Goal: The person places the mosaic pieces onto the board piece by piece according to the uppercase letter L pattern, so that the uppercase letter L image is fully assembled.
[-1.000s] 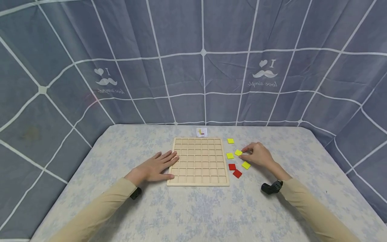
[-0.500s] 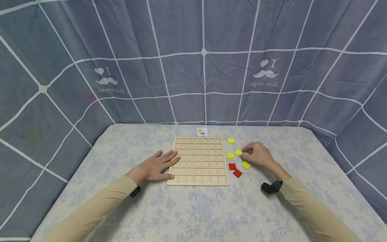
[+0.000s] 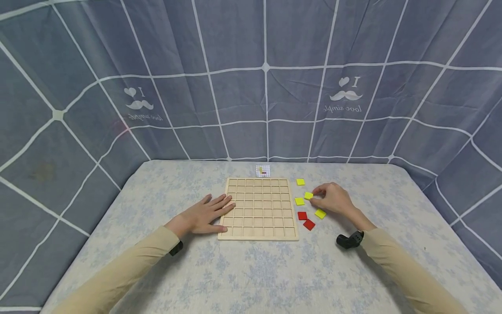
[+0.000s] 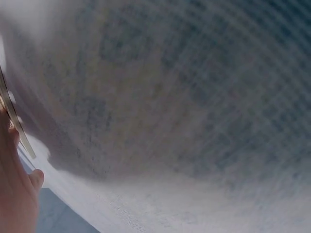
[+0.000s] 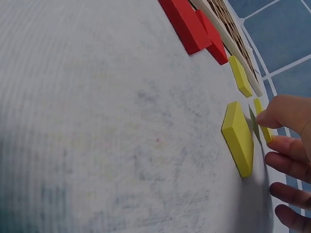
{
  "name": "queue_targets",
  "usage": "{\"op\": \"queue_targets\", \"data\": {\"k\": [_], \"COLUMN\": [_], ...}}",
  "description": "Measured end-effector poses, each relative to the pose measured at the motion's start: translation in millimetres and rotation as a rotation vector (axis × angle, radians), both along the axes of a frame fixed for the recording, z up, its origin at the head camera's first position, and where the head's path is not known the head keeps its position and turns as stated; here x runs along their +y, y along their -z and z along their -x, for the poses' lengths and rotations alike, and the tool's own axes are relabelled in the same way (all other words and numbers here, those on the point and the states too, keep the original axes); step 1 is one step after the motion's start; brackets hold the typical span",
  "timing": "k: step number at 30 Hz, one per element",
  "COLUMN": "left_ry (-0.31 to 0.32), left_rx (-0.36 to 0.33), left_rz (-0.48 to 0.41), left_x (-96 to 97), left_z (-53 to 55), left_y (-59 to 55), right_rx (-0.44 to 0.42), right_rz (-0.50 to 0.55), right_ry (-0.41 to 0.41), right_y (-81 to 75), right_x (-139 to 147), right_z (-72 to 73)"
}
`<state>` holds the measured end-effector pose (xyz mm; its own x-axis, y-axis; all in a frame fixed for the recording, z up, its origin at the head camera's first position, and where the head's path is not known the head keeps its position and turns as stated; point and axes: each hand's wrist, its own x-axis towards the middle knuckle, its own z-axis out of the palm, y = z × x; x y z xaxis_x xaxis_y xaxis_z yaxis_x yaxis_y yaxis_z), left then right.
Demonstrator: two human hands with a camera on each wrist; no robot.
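Note:
My left hand [image 3: 204, 215] lies flat with spread fingers over the left edge of a wooden grid board [image 3: 259, 238]; the left wrist view catches only part of that hand [image 4: 17, 179]. Right of the board, my right hand [image 3: 333, 199] pinches a yellow square tile [image 3: 308, 196] between thumb and fingertips. In the right wrist view the pinched tile [image 5: 262, 121] has a shadow beside it on the cloth. Nearest to it are a yellow tile [image 3: 320, 213] and another yellow tile [image 3: 300, 201]. Two red tiles [image 3: 302, 216] lie closer to the front.
A third loose yellow tile [image 3: 300, 182] lies near the board's far right corner. Behind the board is a small printed grid card [image 3: 263, 171] with coloured squares. A patterned cloth [image 3: 251, 274] covers the table, and a blue-grey curtain [image 3: 235, 100] hangs around its back and sides.
The pinched yellow tile has shifted slightly away from me and turned a little, with my right hand following. My left hand keeps its place on the board.

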<state>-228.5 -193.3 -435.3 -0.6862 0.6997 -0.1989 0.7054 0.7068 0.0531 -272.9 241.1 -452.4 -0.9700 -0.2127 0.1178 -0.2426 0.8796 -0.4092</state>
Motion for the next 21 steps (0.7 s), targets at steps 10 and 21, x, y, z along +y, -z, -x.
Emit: {"op": "queue_targets", "data": {"k": [10, 21], "left_ry": [-0.005, -0.009], "left_rx": [-0.001, -0.011], "left_rz": [0.008, 0.010], "left_x": [0.2, 0.5], "left_z": [-0.5, -1.1], "left_y": [2.2, 2.9], "right_rx": [0.023, 0.033], "right_rz": [0.038, 0.084], "right_ry": [-0.025, -0.091], "right_y": [-5.6, -14.9], "right_x": [-13.0, -48.0], "right_z": [5.1, 15.5]}}
